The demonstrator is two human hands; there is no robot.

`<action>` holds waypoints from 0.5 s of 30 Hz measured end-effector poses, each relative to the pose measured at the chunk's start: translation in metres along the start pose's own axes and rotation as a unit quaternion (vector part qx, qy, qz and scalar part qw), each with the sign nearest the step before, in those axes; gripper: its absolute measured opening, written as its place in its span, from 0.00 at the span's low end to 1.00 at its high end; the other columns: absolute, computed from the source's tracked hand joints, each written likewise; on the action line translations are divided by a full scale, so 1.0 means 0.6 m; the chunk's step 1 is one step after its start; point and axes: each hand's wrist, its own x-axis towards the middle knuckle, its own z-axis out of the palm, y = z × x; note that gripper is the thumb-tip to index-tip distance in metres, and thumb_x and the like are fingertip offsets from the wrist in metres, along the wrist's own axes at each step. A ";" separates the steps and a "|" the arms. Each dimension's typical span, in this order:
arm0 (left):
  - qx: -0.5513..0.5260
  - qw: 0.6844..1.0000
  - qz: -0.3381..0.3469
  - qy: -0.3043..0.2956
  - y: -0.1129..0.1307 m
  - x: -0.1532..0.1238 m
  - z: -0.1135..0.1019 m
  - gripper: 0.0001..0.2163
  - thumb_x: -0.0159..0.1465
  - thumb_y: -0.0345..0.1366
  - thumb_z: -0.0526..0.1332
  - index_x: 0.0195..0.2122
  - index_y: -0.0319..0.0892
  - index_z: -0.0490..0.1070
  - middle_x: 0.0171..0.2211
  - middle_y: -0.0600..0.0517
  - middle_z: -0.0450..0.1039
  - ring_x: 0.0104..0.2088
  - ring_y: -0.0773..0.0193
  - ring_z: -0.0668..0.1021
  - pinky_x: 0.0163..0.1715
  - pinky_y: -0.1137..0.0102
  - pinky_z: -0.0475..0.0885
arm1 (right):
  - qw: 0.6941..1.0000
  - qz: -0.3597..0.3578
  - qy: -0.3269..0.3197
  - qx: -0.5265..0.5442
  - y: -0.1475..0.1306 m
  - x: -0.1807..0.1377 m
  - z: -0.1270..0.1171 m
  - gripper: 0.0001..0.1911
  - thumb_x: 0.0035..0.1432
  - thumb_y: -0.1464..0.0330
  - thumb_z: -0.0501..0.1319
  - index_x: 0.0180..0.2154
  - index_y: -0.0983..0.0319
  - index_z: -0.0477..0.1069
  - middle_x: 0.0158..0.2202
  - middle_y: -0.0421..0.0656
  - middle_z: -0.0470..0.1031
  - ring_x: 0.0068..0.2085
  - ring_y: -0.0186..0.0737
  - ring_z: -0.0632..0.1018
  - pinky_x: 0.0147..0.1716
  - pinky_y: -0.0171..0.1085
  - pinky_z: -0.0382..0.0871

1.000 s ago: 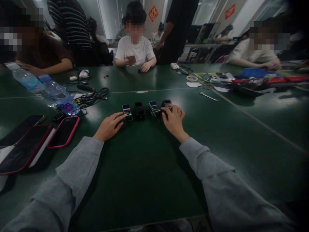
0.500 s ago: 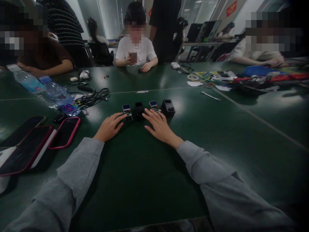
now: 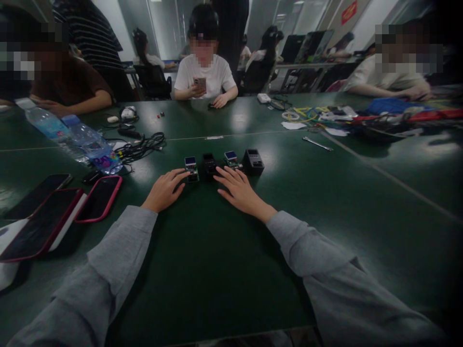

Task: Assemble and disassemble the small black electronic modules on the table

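On the dark green table (image 3: 210,270), two small circuit boards and two black plastic cases stand in a row. My left hand (image 3: 165,189) lies open, its fingertips at the near left side of the left circuit board (image 3: 191,169), which has a small screen on top. Right of that board stands a black case (image 3: 209,164). My right hand (image 3: 241,190) is open with fingers spread, its fingertips by the right circuit board (image 3: 230,158) and partly covering its lower end. A second black case (image 3: 254,161) sits at the right end of the row, apart from my hand.
Several phones, among them one in a pink case (image 3: 99,198), lie at left. Behind them are plastic bottles (image 3: 94,147) and black cables (image 3: 142,147). A wrench (image 3: 317,143) and piled cables (image 3: 318,114) lie at right. A person (image 3: 205,72) sits opposite, holding a phone.
My right fingers have drawn back slightly from the right circuit board. The view has shifted a little. In the background, the standing person in black has moved left.
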 end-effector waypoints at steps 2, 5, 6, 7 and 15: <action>0.000 1.000 0.001 -0.002 0.000 0.000 0.000 0.21 0.70 0.35 0.54 0.63 0.48 0.59 0.61 0.43 0.64 0.58 0.50 0.72 0.52 0.51 0.72 | 1.000 0.024 0.014 -0.006 0.001 0.000 0.001 0.24 0.71 0.60 0.50 0.66 0.53 0.57 0.72 0.41 0.45 0.71 0.48 0.48 0.67 0.54 0.48; 0.000 1.000 0.005 0.000 -0.001 -0.001 0.001 0.21 0.70 0.35 0.54 0.64 0.48 0.58 0.61 0.43 0.64 0.58 0.50 0.72 0.52 0.51 0.72 | 0.994 0.092 0.058 -0.008 0.006 -0.001 0.005 0.23 0.71 0.60 0.50 0.64 0.55 0.60 0.70 0.48 0.48 0.69 0.52 0.51 0.64 0.54 0.54; 0.001 1.000 0.005 0.001 -0.002 -0.001 0.001 0.21 0.70 0.36 0.54 0.64 0.48 0.58 0.61 0.43 0.64 0.57 0.50 0.72 0.52 0.51 0.72 | 0.990 0.117 0.073 -0.008 0.009 -0.001 0.007 0.23 0.71 0.60 0.50 0.63 0.56 0.60 0.69 0.50 0.49 0.69 0.54 0.53 0.63 0.55 0.56; 0.001 1.000 0.004 0.002 -0.002 -0.001 0.002 0.21 0.70 0.36 0.54 0.64 0.48 0.58 0.61 0.43 0.64 0.57 0.50 0.72 0.52 0.51 0.72 | 0.987 0.139 0.084 -0.008 0.012 -0.001 0.010 0.23 0.71 0.60 0.49 0.63 0.58 0.60 0.68 0.52 0.50 0.68 0.56 0.54 0.62 0.56 0.57; -0.003 1.000 0.001 -0.003 -0.001 -0.001 0.000 0.21 0.70 0.36 0.54 0.64 0.49 0.58 0.61 0.44 0.64 0.57 0.50 0.72 0.52 0.51 0.72 | 0.985 0.158 0.070 0.030 0.019 -0.003 0.016 0.25 0.70 0.60 0.49 0.63 0.64 0.57 0.65 0.58 0.51 0.64 0.58 0.62 0.59 0.55 0.66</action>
